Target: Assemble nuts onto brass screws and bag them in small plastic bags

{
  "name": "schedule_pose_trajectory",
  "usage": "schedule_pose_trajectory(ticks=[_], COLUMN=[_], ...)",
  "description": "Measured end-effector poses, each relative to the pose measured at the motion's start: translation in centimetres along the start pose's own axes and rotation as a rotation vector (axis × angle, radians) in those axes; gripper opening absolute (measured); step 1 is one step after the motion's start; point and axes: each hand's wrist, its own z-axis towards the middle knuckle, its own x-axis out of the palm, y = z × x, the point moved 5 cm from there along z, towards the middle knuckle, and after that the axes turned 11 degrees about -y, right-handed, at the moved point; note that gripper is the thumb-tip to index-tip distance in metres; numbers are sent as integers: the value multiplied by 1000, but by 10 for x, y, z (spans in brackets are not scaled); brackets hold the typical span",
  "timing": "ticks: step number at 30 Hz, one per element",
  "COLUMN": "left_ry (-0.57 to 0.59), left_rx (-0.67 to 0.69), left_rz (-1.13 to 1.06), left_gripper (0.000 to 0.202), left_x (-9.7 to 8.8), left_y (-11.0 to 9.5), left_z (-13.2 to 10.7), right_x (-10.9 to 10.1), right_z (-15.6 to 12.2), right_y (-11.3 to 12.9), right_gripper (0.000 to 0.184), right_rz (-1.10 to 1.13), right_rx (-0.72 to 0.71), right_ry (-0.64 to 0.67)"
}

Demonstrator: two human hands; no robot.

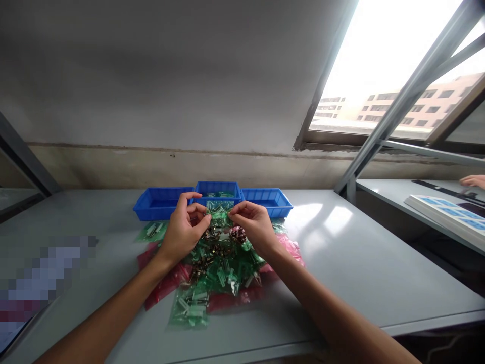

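Note:
My left hand [185,225] and my right hand [253,222] are both raised over a heap of small plastic bags and pinch one clear green bag [220,208] between them, each by an upper corner. Fingers of both hands are curled closed on the bag. Below lies the pile of green bags [215,268] holding small metal parts, spread over pink bags [166,283]. Loose brass-coloured parts [212,247] show in the middle of the heap.
Three blue plastic trays [159,202] stand in a row at the back of the grey table [359,253], by the wall. A window is up on the right. On a neighbouring table at far right lie flat sheets [447,212] and another person's hand [473,181].

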Motion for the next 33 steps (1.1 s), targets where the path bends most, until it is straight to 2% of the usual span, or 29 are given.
schedule_pose_trajectory(ticks=[33], left_ry=[-40], left_rx=[50], left_rz=[30], left_gripper=[42], left_x=[0], left_y=[-1], left_z=[-2], right_x=[2], right_z=[-3], right_y=[4], right_gripper=[7], right_rz=[3], right_rx=[-9], right_ry=[18])
